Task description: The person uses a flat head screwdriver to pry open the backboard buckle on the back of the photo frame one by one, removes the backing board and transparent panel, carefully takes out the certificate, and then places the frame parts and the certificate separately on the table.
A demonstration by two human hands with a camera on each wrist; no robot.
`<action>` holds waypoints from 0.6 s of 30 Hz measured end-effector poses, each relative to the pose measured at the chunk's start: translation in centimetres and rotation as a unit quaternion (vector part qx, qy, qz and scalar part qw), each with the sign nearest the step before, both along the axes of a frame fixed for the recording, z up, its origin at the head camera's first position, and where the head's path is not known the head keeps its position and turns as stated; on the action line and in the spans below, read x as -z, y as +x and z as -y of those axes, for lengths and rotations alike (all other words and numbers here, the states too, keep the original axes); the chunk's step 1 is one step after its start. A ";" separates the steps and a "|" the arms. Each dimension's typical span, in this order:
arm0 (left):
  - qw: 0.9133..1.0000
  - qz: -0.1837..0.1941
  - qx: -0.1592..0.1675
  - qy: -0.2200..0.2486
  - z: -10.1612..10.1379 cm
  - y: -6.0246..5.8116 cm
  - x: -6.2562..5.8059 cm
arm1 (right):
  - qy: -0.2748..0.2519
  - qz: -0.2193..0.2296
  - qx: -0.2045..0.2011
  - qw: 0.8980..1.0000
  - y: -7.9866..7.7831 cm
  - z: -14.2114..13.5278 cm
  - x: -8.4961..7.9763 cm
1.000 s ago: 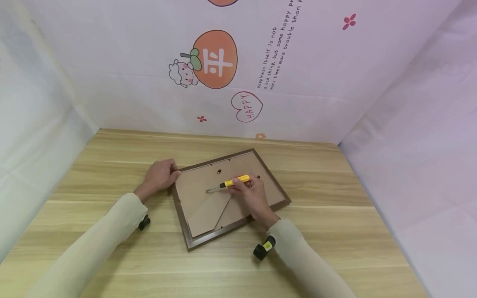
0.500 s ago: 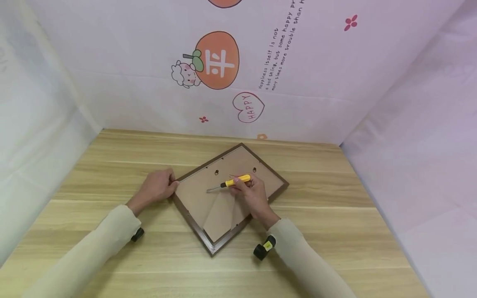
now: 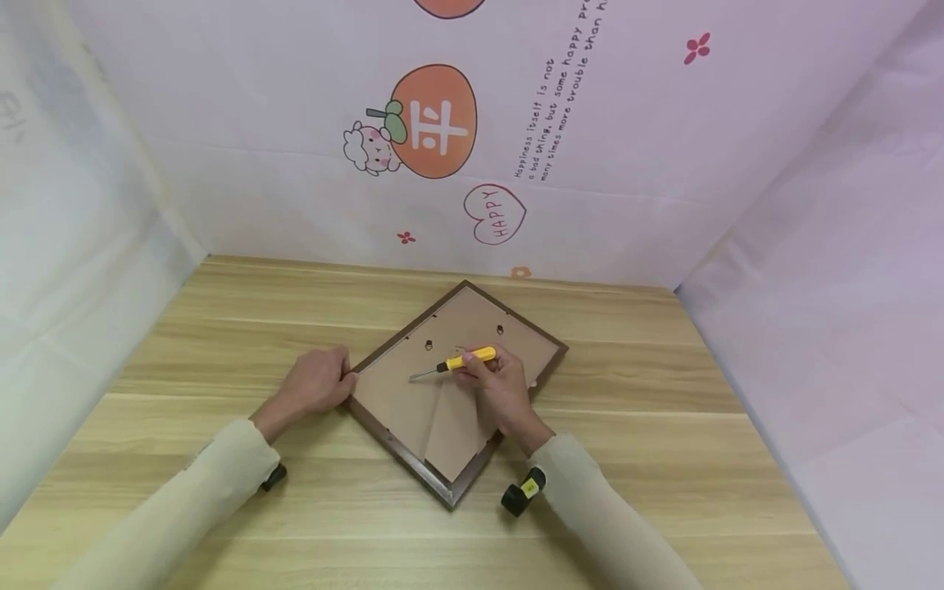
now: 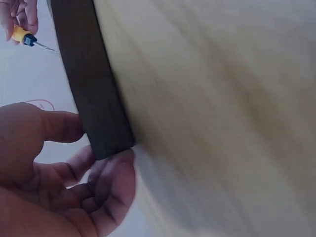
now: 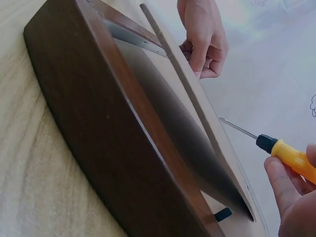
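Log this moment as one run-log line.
left hand: grips picture frame by corner | right hand: holds yellow-handled screwdriver | picture frame: back up on wood-grain table | easel stand: tilted off backing

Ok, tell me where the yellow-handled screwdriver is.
In the head view, the yellow-handled screwdriver is in the right hand, over the tan backing of the brown rectangular frame.

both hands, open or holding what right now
Left hand: holding the brown frame at one corner.
Right hand: holding the yellow-handled screwdriver.
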State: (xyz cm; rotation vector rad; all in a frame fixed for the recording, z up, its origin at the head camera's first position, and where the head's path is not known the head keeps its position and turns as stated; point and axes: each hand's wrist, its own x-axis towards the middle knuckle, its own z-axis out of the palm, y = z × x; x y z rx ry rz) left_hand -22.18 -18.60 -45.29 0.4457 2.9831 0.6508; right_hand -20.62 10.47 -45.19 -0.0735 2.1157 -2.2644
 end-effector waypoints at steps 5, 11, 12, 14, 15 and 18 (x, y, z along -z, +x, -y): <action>0.999 0.047 0.019 -0.017 -0.6 -0.5 -0.8 | 0.001 0.003 0.001 1.000 -0.1 0.0 0.0; 0.997 0.064 0.040 -0.035 -1.4 -1.8 -1.3 | 0.008 0.008 -0.002 1.000 0.0 -0.1 0.0; 0.996 0.063 0.047 -0.039 -1.6 -2.1 -1.4 | 0.009 0.008 -0.002 1.000 0.0 -0.1 0.0; 0.995 0.061 0.056 -0.046 -2.2 -2.9 -1.4 | 0.009 0.008 -0.002 1.000 0.0 -0.1 0.0; 0.995 0.063 0.058 -0.050 -2.4 -3.3 -1.3 | 0.005 0.008 -0.003 1.000 0.0 -0.1 0.0; 0.994 0.064 0.071 -0.057 -3.2 -4.5 -1.4 | -0.004 0.006 -0.008 1.000 -0.1 0.0 0.1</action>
